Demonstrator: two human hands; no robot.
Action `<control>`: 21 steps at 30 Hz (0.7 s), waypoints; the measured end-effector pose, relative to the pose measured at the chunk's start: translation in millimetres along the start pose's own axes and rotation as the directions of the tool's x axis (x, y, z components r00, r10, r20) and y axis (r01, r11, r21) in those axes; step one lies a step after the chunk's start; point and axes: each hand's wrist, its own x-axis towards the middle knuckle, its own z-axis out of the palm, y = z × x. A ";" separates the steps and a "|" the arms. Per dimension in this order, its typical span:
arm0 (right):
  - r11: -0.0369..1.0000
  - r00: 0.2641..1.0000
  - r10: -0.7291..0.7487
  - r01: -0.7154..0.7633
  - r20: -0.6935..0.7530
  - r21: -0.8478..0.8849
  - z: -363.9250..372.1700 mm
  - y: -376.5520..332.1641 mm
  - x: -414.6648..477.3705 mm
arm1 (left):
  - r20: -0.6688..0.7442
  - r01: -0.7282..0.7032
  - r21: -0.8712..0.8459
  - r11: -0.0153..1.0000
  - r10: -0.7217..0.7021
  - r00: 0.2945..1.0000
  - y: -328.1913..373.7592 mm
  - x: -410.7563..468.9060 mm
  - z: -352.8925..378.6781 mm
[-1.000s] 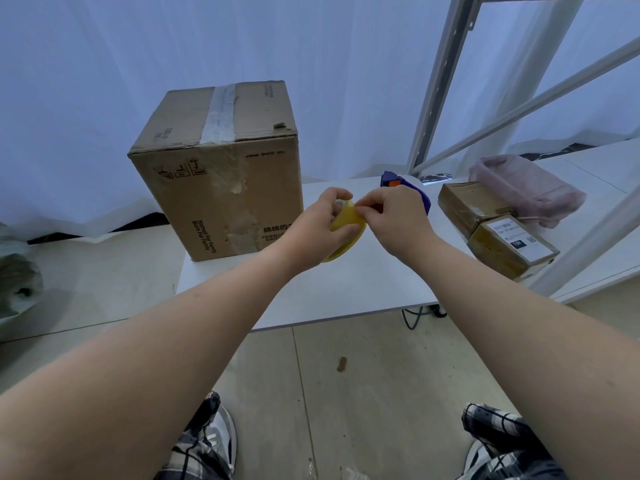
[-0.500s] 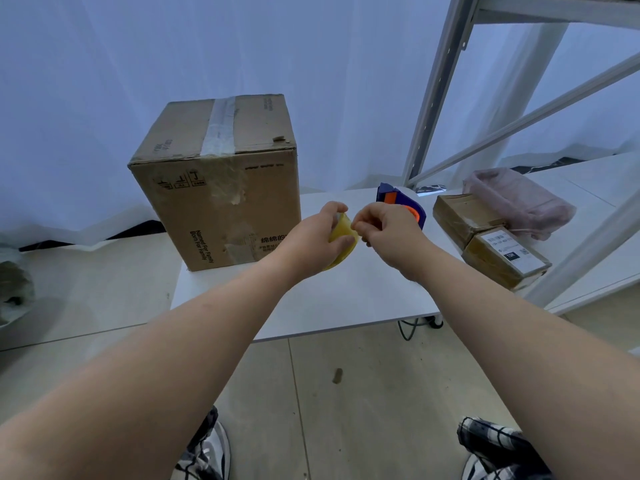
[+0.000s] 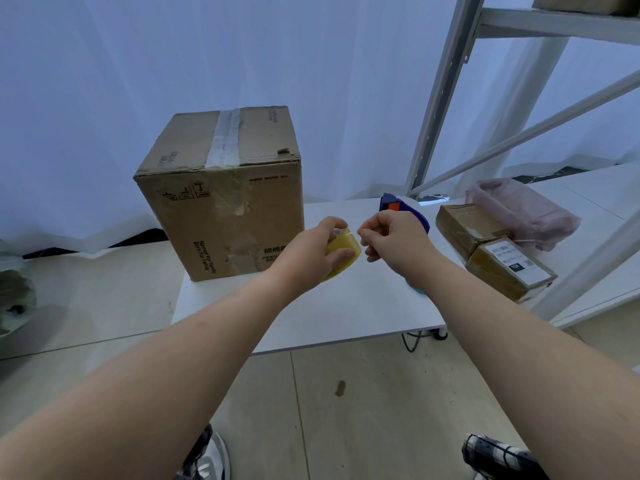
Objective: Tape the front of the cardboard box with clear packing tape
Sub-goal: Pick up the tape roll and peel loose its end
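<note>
**Yellowish tape roll held over the counter, box at rear left**

Cardboard is what fills the left of our view: the tall cardboard box (image 3: 221, 199) stands upright on the white counter (image 3: 346, 306), near its back left corner, printed front face toward us. A strip of clear tape (image 3: 225, 138) runs along the seam on its top, and we see shiny patches of old tape on the front face.

We hold the roll of packing tape (image 3: 343, 252) in our left hand (image 3: 311, 256), fingers curled over the top and thumb wrapped across the front of the roll, above the counter and just right of the box. Our right hand (image 3: 394, 239) is just beside the roll, thumb and forefinger pinched together next to its upper edge. We cannot tell whether a film of tape sits in that pinch; it is too thin and clear to see.

Behind the right hand lies a blue dispenser (image 3: 398, 211) with an orange part. Further right, two small brown parcels (image 3: 491, 251) lie stacked, one bearing a white label, with a pink bag (image 3: 519, 209) behind them. Grey shelving uprights (image 3: 440, 98) rise at the right. White curtain (image 3: 104, 98) hangs behind everything.
</note>
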 end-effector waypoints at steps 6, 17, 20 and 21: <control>0.998 0.993 -0.061 0.063 0.103 -0.017 -3.6 0.6 0.2 | 0.012 0.035 0.002 0.999 -0.035 0.999 -1.8 1.3 1.2; 0.797 0.961 -0.215 0.276 0.176 -0.538 -2.7 1.4 -1.6 | 0.012 0.012 0.054 0.998 -0.012 1.000 4.6 0.6 4.2; 0.788 0.966 -0.234 0.256 0.112 -0.560 -2.1 5.6 0.5 | 0.012 -0.001 0.032 0.999 0.000 1.000 8.0 2.3 5.4; 0.809 0.969 -0.228 0.245 0.099 -0.535 -2.8 6.2 1.3 | 0.009 -0.004 0.013 1.000 0.004 1.000 8.3 3.2 5.2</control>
